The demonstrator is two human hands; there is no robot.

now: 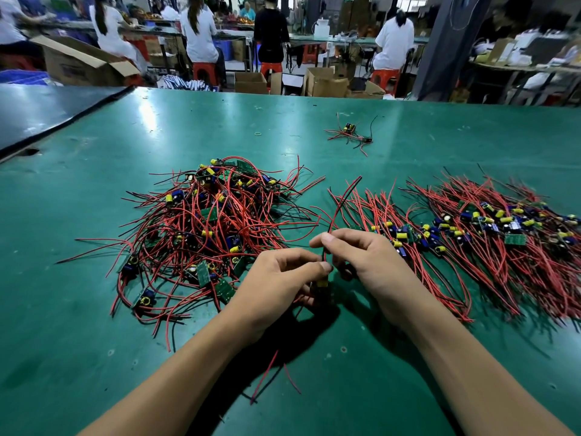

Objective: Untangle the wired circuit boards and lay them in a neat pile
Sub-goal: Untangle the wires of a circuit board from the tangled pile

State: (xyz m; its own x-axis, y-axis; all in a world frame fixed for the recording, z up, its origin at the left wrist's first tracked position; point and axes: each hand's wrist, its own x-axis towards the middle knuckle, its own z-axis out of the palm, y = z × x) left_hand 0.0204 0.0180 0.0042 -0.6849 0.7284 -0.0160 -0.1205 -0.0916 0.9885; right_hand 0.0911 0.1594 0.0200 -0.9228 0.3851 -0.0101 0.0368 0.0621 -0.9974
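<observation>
Green matting covers the wide worktop (408,136), and nearly everything in play lies on it.

Largest on it is the tangled heap of small green circuit boards with red and black wires (207,228). It sits left of centre, just beyond the left hand, with its near edge touching that hand's knuckles.

To the right lies the combed pile of boards with their wires laid roughly parallel (490,234). It spreads from just beside the right hand out to the frame's right edge.

Beyond the far edge of the worktop, open brown cardboard boxes (251,83) stand on the floor. What they hold cannot be made out.

Both hands meet at the middle, near the front of the worktop.

The left hand (276,281) has its thumb and curled fingers pinched on a small circuit board with a yellow capacitor (322,283), held just above the surface between the two hands.

The right hand (361,256) pinches a red and black wire pair (339,202) between thumb and forefinger. The pair rises from the grip and arcs away over the gap between the heap and the pile.

Well apart, far across the worktop, lies a small loose cluster of boards and wires (350,133).

Left of it is a thin pale rubber band (258,133), lying alone.
</observation>
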